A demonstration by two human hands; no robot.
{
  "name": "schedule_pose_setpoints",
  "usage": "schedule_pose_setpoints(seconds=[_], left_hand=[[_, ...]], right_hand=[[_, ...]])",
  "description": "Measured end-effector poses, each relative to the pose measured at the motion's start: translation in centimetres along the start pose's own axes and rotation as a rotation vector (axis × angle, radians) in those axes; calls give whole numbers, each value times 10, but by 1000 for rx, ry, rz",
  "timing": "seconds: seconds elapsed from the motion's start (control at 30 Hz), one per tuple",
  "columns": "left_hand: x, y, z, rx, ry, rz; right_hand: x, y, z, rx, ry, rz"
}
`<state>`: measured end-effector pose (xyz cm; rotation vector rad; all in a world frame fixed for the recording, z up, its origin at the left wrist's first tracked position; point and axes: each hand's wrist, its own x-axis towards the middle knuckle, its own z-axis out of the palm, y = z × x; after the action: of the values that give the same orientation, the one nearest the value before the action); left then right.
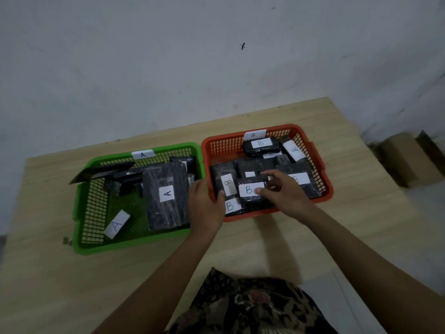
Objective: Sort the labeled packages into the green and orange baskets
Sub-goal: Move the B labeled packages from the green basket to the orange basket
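Note:
A green basket (81, 213) tagged A stands on the left and holds black packages, among them a large one labelled A (166, 194) and a loose white A label (116, 224). Beside it on the right, an orange basket (320, 162) tagged B is filled with several black packages labelled B. My right hand (281, 191) reaches into the orange basket, its thumb on the white label of a B package (250, 192) near the front. My left hand (206, 204) rests at the front left corner of the orange basket, fingers relaxed, touching the packages there.
Both baskets stand side by side on a light wooden table (265, 239) against a white wall. A cardboard box (407, 157) sits on the floor at the right. Patterned clothing shows at the bottom edge.

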<state>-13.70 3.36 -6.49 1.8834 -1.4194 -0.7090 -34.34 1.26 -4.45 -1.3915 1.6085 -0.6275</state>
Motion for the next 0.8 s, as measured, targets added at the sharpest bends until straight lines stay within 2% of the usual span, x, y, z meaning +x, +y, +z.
schedule_pose_setpoints(seconds=[0.27, 0.37, 0.47, 0.57, 0.8], left_hand=[[-3, -3, 21, -42, 44, -207], [-4, -6, 26, -6, 78, -201], [-4, -8, 27, 10, 102, -184], [-3, -10, 25, 28, 104, -165], [1, -9, 15, -8, 35, -157]], right_hand=[[29, 11, -14, -380, -168, -79], [38, 8, -13, -536, -215, -185], [39, 4, -10, -583, -333, -304], [40, 4, -9, -692, -404, -299], [42, -15, -11, -810, -414, -304]])
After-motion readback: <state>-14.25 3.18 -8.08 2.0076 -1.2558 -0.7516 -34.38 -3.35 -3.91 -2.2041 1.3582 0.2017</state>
